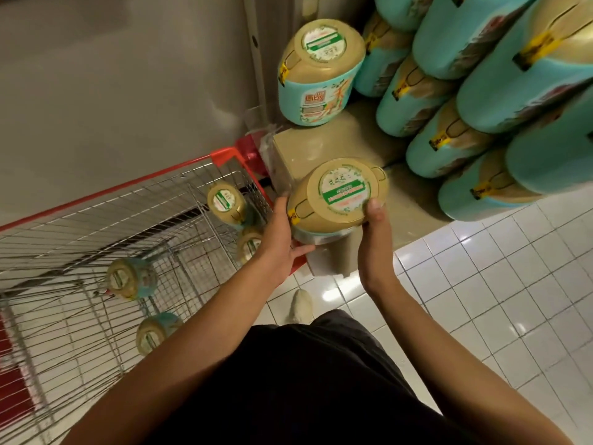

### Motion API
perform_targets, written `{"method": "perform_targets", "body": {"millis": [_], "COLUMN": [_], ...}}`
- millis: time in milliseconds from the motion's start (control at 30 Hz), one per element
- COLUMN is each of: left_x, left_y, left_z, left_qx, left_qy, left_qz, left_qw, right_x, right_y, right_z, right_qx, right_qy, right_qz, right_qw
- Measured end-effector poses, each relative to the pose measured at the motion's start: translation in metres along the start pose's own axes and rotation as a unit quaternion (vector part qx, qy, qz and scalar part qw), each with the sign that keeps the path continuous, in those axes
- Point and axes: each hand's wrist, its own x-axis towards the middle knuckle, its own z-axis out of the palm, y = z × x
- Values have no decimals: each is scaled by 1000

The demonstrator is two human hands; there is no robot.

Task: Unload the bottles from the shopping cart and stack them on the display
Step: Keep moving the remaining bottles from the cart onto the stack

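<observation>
The person stands at the near corner of the beige display platform [321, 146], holding 1 bottle [337, 200] in both hands just above that corner. It has a tan cap with a round green-and-white label on top and a teal wrap lower down, mostly hidden by the hands.

The left hand [282, 242] has its grip wrapped around the bottle's left flank, fingers up along the side and thumb tucked beneath. The right hand [375, 242] is grasping the opposite side, thumb pressed at the rim of the cap; its other fingers are out of sight behind the bottle.

At the far end of the platform, 1 lone bottle [317, 72] of the same kind stands upright, well apart from the held one. On the right of the platform rises the stack of bottles [481, 91], teal and tan, packed close in several tiers.

Left of the platform, touching its corner, sits the shopping cart [128, 184], wire-sided with a red rim. 4 cart bottles [226, 203] remain in it, 2 near the platform end and 2 farther away.

In front of the platform lies white tiled floor [481, 284], with a pale shoe [301, 306] on it.
</observation>
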Motion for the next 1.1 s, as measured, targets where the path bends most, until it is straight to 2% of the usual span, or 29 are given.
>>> {"method": "perform_targets", "body": {"millis": [333,700,1100], "left_x": [38,83,98], "left_y": [35,84,100], "left_z": [38,78,88], "left_qx": [-21,-27,-10], "left_qy": [45,65,48], "left_qz": [17,26,45], "left_qw": [999,997,998], "right_x": [73,142,165], "right_y": [-5,-15,-21], "right_z": [6,17,21], "right_qx": [44,53,65], "right_qy": [-43,8,17], "right_qz": [-31,-16,17], "right_qw": [998,998,998]}}
